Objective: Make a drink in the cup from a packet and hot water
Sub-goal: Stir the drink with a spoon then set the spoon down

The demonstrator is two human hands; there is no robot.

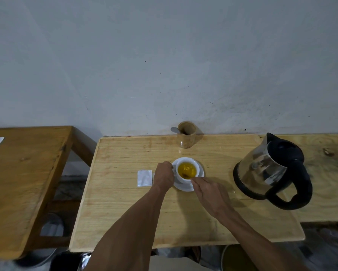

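Observation:
A white cup stands on a white saucer in the middle of the wooden table. It holds yellow liquid with a dark tea bag sunk at the near side. My left hand is closed around the cup's handle on its left. My right hand reaches the cup's near rim with fingertips pinched just over the tea bag. Any string between them is too thin to see. A white packet lies flat just left of my left hand.
A steel electric kettle with a black handle stands to the right of the cup. A wooden holder with a spoon in it stands at the back by the wall. A second wooden table sits to the left across a gap.

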